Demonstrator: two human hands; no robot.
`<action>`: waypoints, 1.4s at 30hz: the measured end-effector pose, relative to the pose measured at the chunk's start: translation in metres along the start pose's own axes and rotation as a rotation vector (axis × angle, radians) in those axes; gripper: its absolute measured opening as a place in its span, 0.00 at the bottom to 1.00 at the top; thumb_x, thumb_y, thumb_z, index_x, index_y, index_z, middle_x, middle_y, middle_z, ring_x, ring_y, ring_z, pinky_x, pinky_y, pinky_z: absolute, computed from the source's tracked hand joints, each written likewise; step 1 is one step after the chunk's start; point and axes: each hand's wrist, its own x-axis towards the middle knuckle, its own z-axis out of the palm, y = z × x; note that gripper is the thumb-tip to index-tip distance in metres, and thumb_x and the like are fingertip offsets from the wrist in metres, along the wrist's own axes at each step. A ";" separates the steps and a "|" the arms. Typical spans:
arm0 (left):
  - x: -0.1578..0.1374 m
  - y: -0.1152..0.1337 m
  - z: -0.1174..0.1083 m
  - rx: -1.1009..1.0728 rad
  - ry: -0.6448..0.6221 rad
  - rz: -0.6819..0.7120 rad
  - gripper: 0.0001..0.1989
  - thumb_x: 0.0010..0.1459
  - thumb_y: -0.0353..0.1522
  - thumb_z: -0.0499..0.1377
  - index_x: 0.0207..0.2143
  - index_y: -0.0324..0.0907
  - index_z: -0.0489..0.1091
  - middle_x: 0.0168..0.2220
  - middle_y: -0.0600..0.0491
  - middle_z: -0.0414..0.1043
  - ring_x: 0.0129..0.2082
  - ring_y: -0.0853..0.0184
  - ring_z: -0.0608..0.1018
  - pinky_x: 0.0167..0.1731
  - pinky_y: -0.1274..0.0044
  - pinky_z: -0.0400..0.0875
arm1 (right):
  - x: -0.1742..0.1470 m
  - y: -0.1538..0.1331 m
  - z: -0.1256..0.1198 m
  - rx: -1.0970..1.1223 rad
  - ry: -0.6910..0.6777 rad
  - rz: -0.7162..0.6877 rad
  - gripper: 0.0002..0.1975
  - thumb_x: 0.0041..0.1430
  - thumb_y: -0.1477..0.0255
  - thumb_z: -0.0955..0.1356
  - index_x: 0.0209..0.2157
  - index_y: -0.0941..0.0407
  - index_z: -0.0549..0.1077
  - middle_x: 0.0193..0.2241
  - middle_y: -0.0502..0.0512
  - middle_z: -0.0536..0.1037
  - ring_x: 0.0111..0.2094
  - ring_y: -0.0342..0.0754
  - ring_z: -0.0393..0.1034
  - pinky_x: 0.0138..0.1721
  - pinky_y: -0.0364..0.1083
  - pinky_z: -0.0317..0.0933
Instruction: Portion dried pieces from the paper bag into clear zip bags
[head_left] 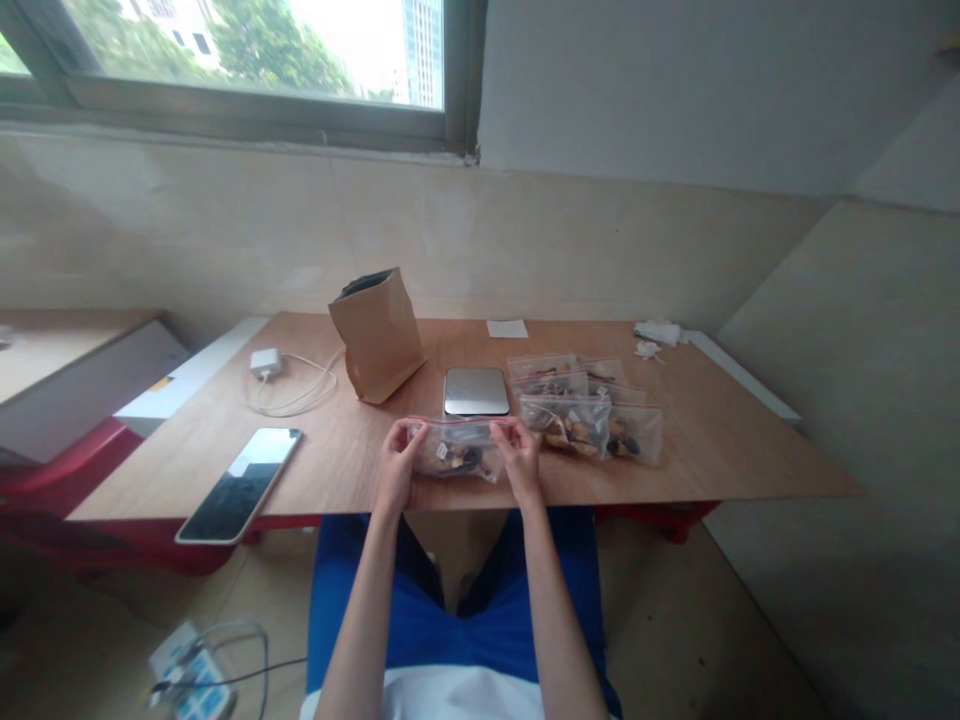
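Observation:
Between my two hands is a clear zip bag [459,458] with a red strip along its top and brown and dark dried pieces inside. My left hand [399,455] pinches its upper left corner. At the upper right corner, my right hand [519,452] pinches the same red strip. The bag is held at the table's near side, in front of a small silver scale [476,391]. Similar filled zip bags [574,428] lie in a pile to the right of my right hand. Behind my left hand stands a brown paper bag [381,335] with its top open.
A phone [241,485] lies at the table's left front edge. Behind it are a white charger [265,362] and its looped cable. A white paper slip [507,329] lies at the back, and crumpled tissue [658,333] at the back right. A power strip [196,680] is on the floor.

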 end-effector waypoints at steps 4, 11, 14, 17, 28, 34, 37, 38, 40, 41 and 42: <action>0.001 0.000 -0.002 -0.012 -0.043 -0.096 0.12 0.46 0.38 0.63 0.30 0.39 0.71 0.26 0.55 0.71 0.26 0.71 0.72 0.28 0.80 0.65 | 0.000 -0.001 -0.003 -0.011 0.003 -0.010 0.09 0.51 0.65 0.68 0.28 0.56 0.71 0.23 0.47 0.69 0.26 0.42 0.62 0.31 0.41 0.56; 0.001 0.001 -0.004 -0.043 -0.033 -0.132 0.12 0.43 0.38 0.65 0.28 0.40 0.72 0.24 0.56 0.72 0.25 0.72 0.72 0.27 0.81 0.64 | 0.000 -0.001 -0.002 0.016 0.052 0.013 0.09 0.51 0.64 0.68 0.27 0.56 0.70 0.23 0.47 0.69 0.26 0.42 0.62 0.31 0.41 0.57; 0.002 0.001 -0.005 -0.024 -0.039 -0.129 0.13 0.42 0.38 0.66 0.28 0.39 0.72 0.25 0.55 0.73 0.26 0.71 0.72 0.28 0.81 0.65 | 0.000 0.001 -0.003 0.015 -0.015 0.026 0.09 0.52 0.63 0.67 0.29 0.55 0.71 0.25 0.48 0.70 0.28 0.42 0.64 0.32 0.41 0.57; 0.001 0.001 -0.004 -0.021 -0.040 -0.122 0.13 0.42 0.38 0.66 0.29 0.39 0.72 0.26 0.55 0.73 0.26 0.71 0.72 0.29 0.80 0.65 | 0.000 0.002 -0.003 0.010 -0.078 0.042 0.10 0.52 0.63 0.67 0.31 0.55 0.72 0.26 0.48 0.72 0.29 0.43 0.65 0.33 0.41 0.58; -0.002 0.003 -0.004 0.011 -0.055 -0.105 0.12 0.44 0.38 0.64 0.29 0.40 0.69 0.26 0.56 0.72 0.26 0.71 0.72 0.28 0.81 0.65 | 0.001 -0.003 0.000 0.007 -0.054 0.120 0.10 0.48 0.63 0.70 0.29 0.55 0.76 0.27 0.51 0.77 0.30 0.44 0.70 0.33 0.42 0.62; -0.003 0.003 -0.003 0.013 -0.092 -0.111 0.16 0.45 0.40 0.64 0.34 0.40 0.70 0.29 0.54 0.73 0.29 0.68 0.74 0.29 0.79 0.67 | 0.002 -0.004 -0.002 0.007 -0.038 0.084 0.09 0.47 0.64 0.70 0.26 0.56 0.76 0.25 0.51 0.77 0.28 0.44 0.70 0.32 0.43 0.63; -0.003 0.002 -0.004 0.017 -0.114 -0.130 0.17 0.44 0.41 0.64 0.35 0.39 0.72 0.29 0.53 0.74 0.29 0.67 0.75 0.29 0.78 0.68 | 0.001 -0.005 0.000 0.001 -0.021 0.087 0.09 0.46 0.65 0.70 0.25 0.56 0.76 0.23 0.50 0.77 0.27 0.44 0.70 0.31 0.43 0.63; -0.002 0.002 -0.004 0.026 -0.120 -0.131 0.17 0.44 0.41 0.64 0.34 0.39 0.73 0.29 0.52 0.74 0.29 0.67 0.75 0.30 0.78 0.68 | 0.001 -0.005 0.000 0.000 -0.013 0.095 0.09 0.46 0.65 0.70 0.25 0.56 0.75 0.23 0.50 0.77 0.26 0.44 0.69 0.31 0.43 0.63; -0.002 0.002 -0.004 0.050 -0.122 -0.128 0.16 0.43 0.41 0.65 0.31 0.39 0.73 0.28 0.53 0.74 0.29 0.68 0.75 0.30 0.78 0.68 | 0.001 -0.006 0.001 -0.002 -0.009 0.114 0.09 0.46 0.64 0.70 0.25 0.56 0.75 0.23 0.50 0.76 0.26 0.44 0.69 0.31 0.43 0.63; -0.002 0.002 -0.004 0.061 -0.118 -0.124 0.15 0.43 0.41 0.65 0.30 0.39 0.74 0.28 0.53 0.74 0.28 0.68 0.74 0.30 0.78 0.67 | 0.001 -0.006 0.001 0.001 -0.015 0.122 0.09 0.46 0.64 0.70 0.26 0.56 0.75 0.23 0.50 0.76 0.26 0.44 0.70 0.31 0.43 0.64; -0.002 0.002 -0.004 0.071 -0.117 -0.119 0.15 0.43 0.41 0.65 0.30 0.40 0.74 0.28 0.54 0.74 0.28 0.68 0.74 0.30 0.79 0.67 | 0.001 -0.006 0.001 0.005 -0.029 0.129 0.10 0.46 0.64 0.70 0.26 0.56 0.74 0.23 0.50 0.76 0.27 0.44 0.70 0.31 0.43 0.64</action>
